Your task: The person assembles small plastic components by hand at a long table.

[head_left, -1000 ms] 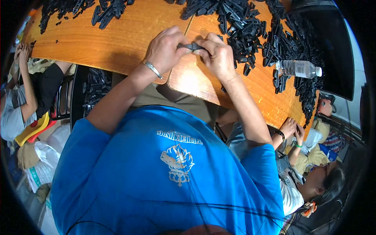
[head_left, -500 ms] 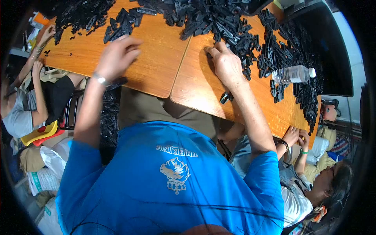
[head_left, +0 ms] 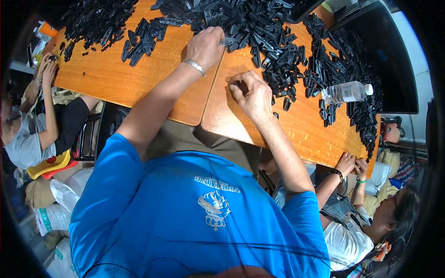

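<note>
Left hand [head_left: 205, 47] swung right to pile [head_left: 264, 37]; right hand [head_left: 255, 96] drew toward counter's [head_left: 296, 129] near edge. Both curled, grip I can't tell. Parts [head_left: 287, 104] look light, stiff: I'd pinch sides.

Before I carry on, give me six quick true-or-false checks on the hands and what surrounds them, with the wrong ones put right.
1. The left hand is at the near edge of the large heap of black plastic parts. True.
2. The two hands are pressed together. False: they are apart, the right hand nearer the body, over the orange-brown wooden table.
3. A clear plastic bottle with a white cap is to the right of the right hand. True.
4. The left wrist is bare. False: it wears a shiny silver-coloured bracelet.
5. A smaller cluster of black plastic parts lies left of the left hand. True.
6. The person's shirt is red. False: the short-sleeved shirt is blue.
</note>
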### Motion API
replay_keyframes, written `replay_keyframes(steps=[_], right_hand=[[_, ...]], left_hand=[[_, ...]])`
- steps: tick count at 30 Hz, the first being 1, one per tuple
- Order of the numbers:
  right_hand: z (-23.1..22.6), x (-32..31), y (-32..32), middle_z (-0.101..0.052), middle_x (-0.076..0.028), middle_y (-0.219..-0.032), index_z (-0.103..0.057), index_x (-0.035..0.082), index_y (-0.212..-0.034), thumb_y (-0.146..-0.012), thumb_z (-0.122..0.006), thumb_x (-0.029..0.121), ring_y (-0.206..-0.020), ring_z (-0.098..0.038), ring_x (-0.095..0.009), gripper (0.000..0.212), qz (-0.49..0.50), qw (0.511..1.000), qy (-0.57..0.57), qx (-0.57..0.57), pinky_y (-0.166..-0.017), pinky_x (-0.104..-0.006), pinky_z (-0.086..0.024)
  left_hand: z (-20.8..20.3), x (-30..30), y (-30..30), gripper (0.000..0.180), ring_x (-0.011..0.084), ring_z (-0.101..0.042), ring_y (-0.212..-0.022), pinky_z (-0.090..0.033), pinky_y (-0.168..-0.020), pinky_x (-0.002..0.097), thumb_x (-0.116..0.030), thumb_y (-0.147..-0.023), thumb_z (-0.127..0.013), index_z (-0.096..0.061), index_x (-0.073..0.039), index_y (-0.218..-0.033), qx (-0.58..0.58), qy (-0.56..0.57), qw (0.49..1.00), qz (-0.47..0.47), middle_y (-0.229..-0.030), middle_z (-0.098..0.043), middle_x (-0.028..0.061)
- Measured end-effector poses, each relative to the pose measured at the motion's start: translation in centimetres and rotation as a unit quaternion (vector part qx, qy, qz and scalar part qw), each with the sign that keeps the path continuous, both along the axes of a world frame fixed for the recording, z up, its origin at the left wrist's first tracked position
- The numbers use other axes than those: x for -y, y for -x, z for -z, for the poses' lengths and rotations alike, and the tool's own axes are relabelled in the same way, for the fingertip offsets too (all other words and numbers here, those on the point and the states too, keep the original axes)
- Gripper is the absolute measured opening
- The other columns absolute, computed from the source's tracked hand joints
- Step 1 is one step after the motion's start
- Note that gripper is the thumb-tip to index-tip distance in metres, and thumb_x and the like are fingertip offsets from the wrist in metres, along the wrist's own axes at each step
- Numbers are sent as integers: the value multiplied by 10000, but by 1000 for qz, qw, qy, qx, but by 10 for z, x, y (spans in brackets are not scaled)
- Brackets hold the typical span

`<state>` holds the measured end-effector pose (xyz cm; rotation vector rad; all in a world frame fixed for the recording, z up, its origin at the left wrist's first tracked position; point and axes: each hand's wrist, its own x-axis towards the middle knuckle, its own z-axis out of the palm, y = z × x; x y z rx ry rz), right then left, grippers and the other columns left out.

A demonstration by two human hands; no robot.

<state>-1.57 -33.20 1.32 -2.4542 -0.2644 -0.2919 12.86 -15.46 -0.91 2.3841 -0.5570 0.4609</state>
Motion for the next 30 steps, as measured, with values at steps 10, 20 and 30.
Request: replay_keyframes(steps=[10, 20, 30], right_hand=[[-12, 12, 11, -723, -212, -1017, -749, 20, -1013, -820, -810, 159, -888, -755, -406, 246, 47, 980, 183, -59, -795, -490, -614], [-6, 16, 12, -706, -229, -1111, -717, 1, -1067, -844, -832, 169, -945, -751, -413, 301, 59, 978, 181, -85, -821, -504, -611], [-4, 18, 12, -698, -238, -1100, -714, 10, -1058, -846, -817, 149, -927, -749, -430, 274, 66, 983, 156, -78, -815, -524, -609]], left_hand=[[12, -20, 69, 308, 355, -625, -1020, -547, -867, 452, -54, -804, -850, -613, -32, -999, 80, 7, 969, 234, -1041, -608, 129], [12, -21, 90, 315, 358, -621, -1040, -557, -863, 452, 54, -787, -761, -604, -44, -1042, 56, -28, 987, 145, -1059, -594, 124], [2, -13, 117, 280, 403, -623, -1050, -550, -864, 491, -42, -857, -768, -606, -41, -1085, -5, -41, 981, 192, -1089, -584, 173]])
